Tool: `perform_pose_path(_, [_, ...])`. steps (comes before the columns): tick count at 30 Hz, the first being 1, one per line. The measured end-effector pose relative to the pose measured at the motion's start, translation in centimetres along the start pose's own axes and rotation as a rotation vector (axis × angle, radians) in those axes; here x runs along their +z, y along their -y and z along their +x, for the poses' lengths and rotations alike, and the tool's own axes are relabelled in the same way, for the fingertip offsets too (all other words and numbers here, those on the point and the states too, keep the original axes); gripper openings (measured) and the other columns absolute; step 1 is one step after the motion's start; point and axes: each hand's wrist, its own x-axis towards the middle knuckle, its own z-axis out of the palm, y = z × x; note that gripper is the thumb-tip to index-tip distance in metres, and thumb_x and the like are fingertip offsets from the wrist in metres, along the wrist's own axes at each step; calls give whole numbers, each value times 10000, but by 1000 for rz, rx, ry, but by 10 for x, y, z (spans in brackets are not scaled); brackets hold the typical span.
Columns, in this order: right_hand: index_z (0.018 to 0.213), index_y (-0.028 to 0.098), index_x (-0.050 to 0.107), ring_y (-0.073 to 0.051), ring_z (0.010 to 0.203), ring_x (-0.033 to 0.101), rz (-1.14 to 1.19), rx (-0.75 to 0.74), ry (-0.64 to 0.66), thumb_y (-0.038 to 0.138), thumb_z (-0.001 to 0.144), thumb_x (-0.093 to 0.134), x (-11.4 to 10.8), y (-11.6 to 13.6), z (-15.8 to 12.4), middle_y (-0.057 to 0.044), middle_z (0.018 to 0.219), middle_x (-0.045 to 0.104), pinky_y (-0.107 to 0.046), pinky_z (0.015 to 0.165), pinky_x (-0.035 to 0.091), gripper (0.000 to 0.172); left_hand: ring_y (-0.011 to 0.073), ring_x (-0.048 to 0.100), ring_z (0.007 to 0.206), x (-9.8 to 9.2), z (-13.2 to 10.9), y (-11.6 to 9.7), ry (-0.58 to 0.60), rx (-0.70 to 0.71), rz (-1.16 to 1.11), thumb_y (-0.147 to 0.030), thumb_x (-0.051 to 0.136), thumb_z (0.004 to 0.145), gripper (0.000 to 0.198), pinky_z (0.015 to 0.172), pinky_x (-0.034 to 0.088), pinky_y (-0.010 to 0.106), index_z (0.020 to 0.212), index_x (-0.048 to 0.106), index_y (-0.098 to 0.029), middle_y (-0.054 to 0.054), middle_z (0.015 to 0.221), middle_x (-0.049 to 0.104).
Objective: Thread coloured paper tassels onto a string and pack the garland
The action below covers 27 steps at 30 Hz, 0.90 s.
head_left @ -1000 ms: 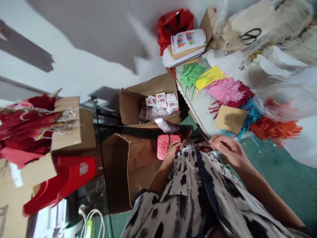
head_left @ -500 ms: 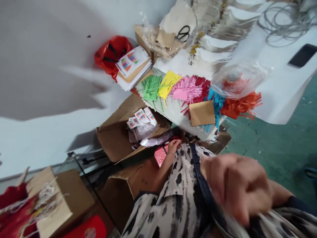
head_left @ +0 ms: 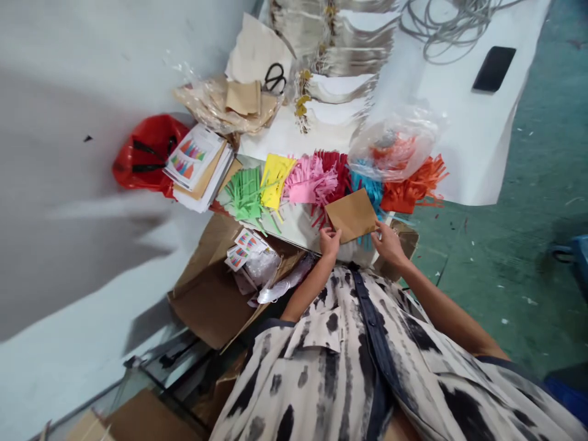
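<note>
Both hands are at a brown paper rectangle [head_left: 351,215] near the table's front edge. My left hand [head_left: 330,241] pinches its lower left corner, and the fingers of my right hand [head_left: 384,239] close on its lower right side. Behind the brown paper lie fringed paper bunches in a row: green [head_left: 247,192], yellow [head_left: 275,179], pink [head_left: 309,180], dark red [head_left: 334,168], blue [head_left: 367,184] and orange [head_left: 411,187]. A clear plastic bag [head_left: 395,147] rests over the blue and orange ones.
Printed cards [head_left: 195,156] lie in a stack beside a red bag [head_left: 149,153]. Scissors [head_left: 274,78], white fringed bundles [head_left: 340,89], a cable coil [head_left: 445,30] and a phone [head_left: 494,69] are farther back. An open carton [head_left: 206,306] stands below left.
Both hands have come up to the brown paper, which is now tilted. My right hand was raised at the lower right and my left hand was below the table edge. The view has shifted.
</note>
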Motion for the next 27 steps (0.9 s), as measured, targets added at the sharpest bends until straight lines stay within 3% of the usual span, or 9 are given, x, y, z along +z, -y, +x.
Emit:
perform_pose_path(2, [1466,150,655,-385,1239,684,-31,17,-16,370,853,655,12,-2,11,-236,1438,708,-599,1158,509,651,214,738,929,3,-1,-3,21,-17,14,-194,886,799,276,965,519,316,962,663,-210,25,838,740])
perform_pose_path(6, [1455,136,654,-325,999,729,-45,43,-15,351,848,603,16,-5,18,-232,1379,736,-582,1065,565,646,215,708,820,-3,-24,-13,164,35,11,-228,866,802,178,887,557,322,787,690,-198,24,744,708])
perform_pose_path(9, [1429,173,665,-280,906,730,-17,31,-7,389,868,591,1,-6,16,-189,1325,774,-537,985,599,605,238,706,898,-24,-39,-35,216,178,-12,-293,906,794,187,927,573,325,771,733,-224,48,825,739])
perform_pose_path(11, [1436,187,658,-269,890,740,12,13,0,421,901,576,-14,-3,12,-176,1332,778,-518,942,610,590,251,707,975,-49,-33,-61,187,285,-48,-357,911,824,175,945,582,322,875,781,-252,72,956,763])
perform_pose_path(14, [1431,213,658,-262,849,755,49,2,22,459,942,569,-33,3,5,-164,1313,787,-481,835,627,554,223,699,964,-93,10,-117,48,405,-128,-459,907,849,278,919,586,292,972,759,-258,40,929,724])
perform_pose_path(17, [1408,229,665,-270,853,777,79,20,51,470,947,597,-41,9,0,-158,1282,795,-438,730,631,525,167,689,940,-134,81,-180,-107,480,-234,-536,867,881,380,869,575,239,1025,674,-243,-2,937,694])
perform_pose_path(19, [1385,227,678,-271,848,781,93,35,61,477,942,602,-40,12,-1,-153,1254,802,-421,691,628,515,130,687,878,-150,131,-217,-118,498,-384,-453,881,862,362,845,580,222,1012,643,-226,-18,952,711])
perform_pose_path(23, [1318,230,727,-270,862,770,83,58,17,480,937,590,-34,18,4,-136,1235,812,-438,747,632,476,95,722,898,-154,204,-262,-12,305,-614,-301,755,955,203,921,604,237,1114,658,-220,-3,1040,785])
perform_pose_path(27, [1283,248,757,-276,874,765,80,77,-25,463,950,592,-33,22,10,-120,1194,825,-460,817,622,430,123,767,1039,-148,228,-287,82,311,-636,-401,517,1114,318,1050,616,336,1331,657,-216,72,1140,809])
